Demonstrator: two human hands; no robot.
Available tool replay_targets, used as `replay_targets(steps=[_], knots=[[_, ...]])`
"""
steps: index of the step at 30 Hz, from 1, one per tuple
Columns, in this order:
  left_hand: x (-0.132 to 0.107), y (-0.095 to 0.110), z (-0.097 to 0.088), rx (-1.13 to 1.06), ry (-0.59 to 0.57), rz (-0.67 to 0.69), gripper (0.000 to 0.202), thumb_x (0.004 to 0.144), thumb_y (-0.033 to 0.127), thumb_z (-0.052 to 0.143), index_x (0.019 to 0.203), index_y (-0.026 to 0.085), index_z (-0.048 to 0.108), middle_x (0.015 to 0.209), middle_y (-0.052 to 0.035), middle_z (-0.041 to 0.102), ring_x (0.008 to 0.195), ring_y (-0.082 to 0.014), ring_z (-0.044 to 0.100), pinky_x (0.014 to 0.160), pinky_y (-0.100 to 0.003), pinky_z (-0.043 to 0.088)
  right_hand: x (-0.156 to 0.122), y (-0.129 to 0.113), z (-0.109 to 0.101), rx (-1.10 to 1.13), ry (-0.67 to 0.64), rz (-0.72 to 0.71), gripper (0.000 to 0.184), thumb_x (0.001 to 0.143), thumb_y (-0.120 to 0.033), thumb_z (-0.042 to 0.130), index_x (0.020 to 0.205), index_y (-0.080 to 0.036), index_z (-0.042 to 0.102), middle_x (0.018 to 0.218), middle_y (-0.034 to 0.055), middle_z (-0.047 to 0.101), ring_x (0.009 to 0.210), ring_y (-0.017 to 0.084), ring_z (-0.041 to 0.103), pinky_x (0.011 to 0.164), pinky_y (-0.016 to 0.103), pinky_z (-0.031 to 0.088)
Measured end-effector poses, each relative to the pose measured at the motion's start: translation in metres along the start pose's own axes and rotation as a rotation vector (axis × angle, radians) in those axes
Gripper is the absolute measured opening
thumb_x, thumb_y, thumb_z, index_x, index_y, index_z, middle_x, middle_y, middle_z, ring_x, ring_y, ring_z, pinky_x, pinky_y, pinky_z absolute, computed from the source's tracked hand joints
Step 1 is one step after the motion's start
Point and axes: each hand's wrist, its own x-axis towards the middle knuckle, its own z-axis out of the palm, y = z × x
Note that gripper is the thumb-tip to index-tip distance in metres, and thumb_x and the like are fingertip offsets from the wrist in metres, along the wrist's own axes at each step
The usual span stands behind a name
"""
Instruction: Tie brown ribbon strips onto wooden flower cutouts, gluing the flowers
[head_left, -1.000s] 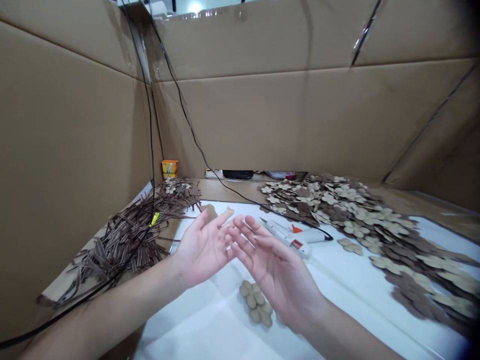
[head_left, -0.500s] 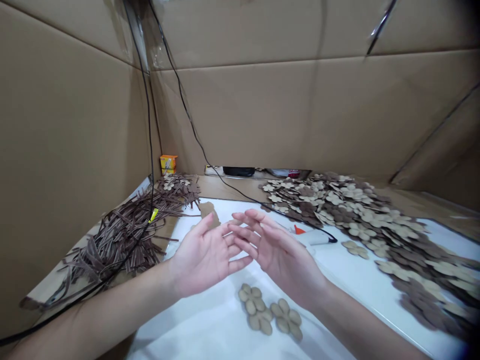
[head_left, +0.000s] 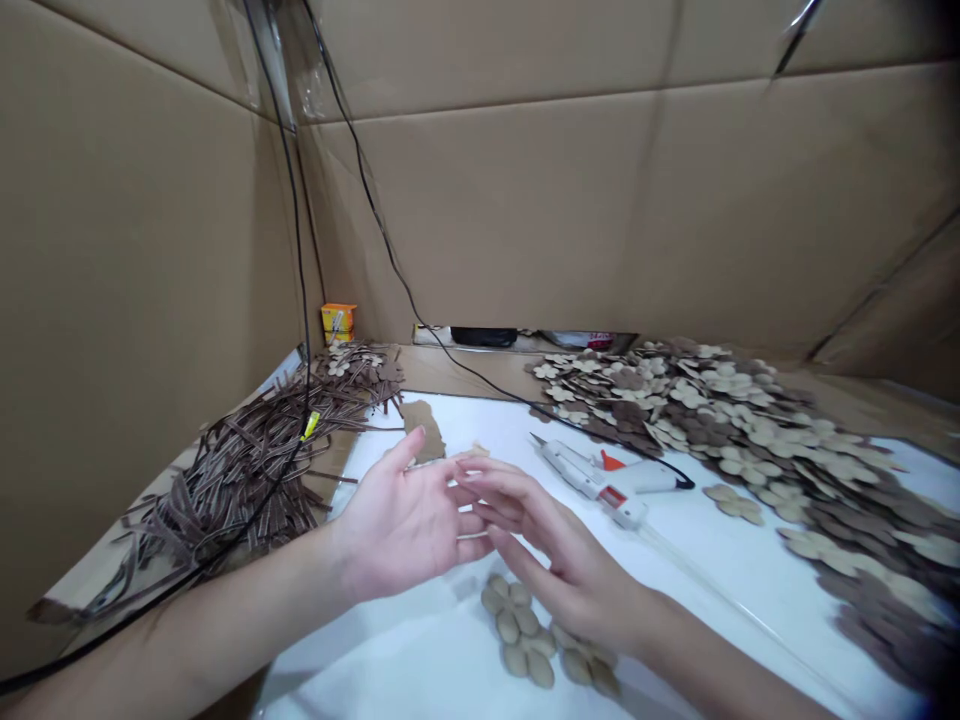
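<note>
My left hand (head_left: 409, 525) is held palm up above the white board (head_left: 375, 650), its fingers stretched to the right and nothing in it. Across its fingertips lie those of my right hand (head_left: 559, 550), which is palm down with the fingers lightly bent and apart; no object shows in it. Below the hands, several puffy beige flower shapes (head_left: 517, 625) rest on the board, one partly covered by my right wrist. Behind my right hand a white glue gun (head_left: 592, 480) with an orange trigger lies on its side, a clear glue stick (head_left: 720, 575) sticking out of its back.
Brown strips (head_left: 247, 460) are heaped at the left. Beige and brown flat flower pieces (head_left: 735, 420) form a big pile at the right. A torn cardboard scrap (head_left: 424, 430) lies behind my left hand. Cardboard walls (head_left: 487, 220) enclose the space; a black cable (head_left: 405, 280) hangs across it.
My right hand has turned from palm facing inward to palm down and moved lower, uncovering the glue gun. My left hand has barely moved. The view has shifted slightly.
</note>
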Motion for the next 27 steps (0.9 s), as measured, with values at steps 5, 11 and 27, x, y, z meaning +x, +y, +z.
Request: replay_targets(steps=[5, 11, 27], knots=[[-0.001, 0.0, -0.002, 0.012, -0.03, -0.032, 0.048, 0.085, 0.057, 0.032, 0.1, 0.018, 0.056, 0.086, -0.0048, 0.057, 0.081, -0.0201, 0.054, 0.079, -0.034, 0.036, 0.005, 0.006, 0.005, 0.068, 0.102, 0.097, 0.026, 0.084, -0.018, 0.052, 0.106, -0.029, 0.061, 0.124, 0.0055, 0.049, 0.112, 0.021, 0.051, 0.089, 0.036, 0.05], [0.002, 0.004, -0.009, 0.548, 0.096, 0.181, 0.04, 0.085, 0.052, 0.039, 0.114, 0.027, 0.051, 0.121, -0.0059, 0.049, 0.101, -0.0207, 0.05, 0.085, -0.035, 0.036, 0.013, 0.0, 0.004, 0.438, 0.325, 0.285, 0.021, 0.073, -0.021, 0.068, 0.092, -0.029, 0.063, 0.12, 0.0001, 0.055, 0.104, 0.019, 0.059, 0.085, 0.032, 0.05], [-0.004, -0.005, -0.012, 1.843, 0.159, 1.116, 0.014, 0.075, 0.023, 0.065, 0.088, 0.026, 0.07, 0.081, -0.0049, 0.066, 0.083, -0.0214, 0.053, 0.075, -0.034, 0.041, 0.011, -0.021, 0.013, 0.75, 0.393, 0.304, 0.031, 0.08, -0.019, 0.06, 0.106, -0.034, 0.057, 0.136, -0.0019, 0.042, 0.128, 0.019, 0.035, 0.09, 0.03, 0.044]])
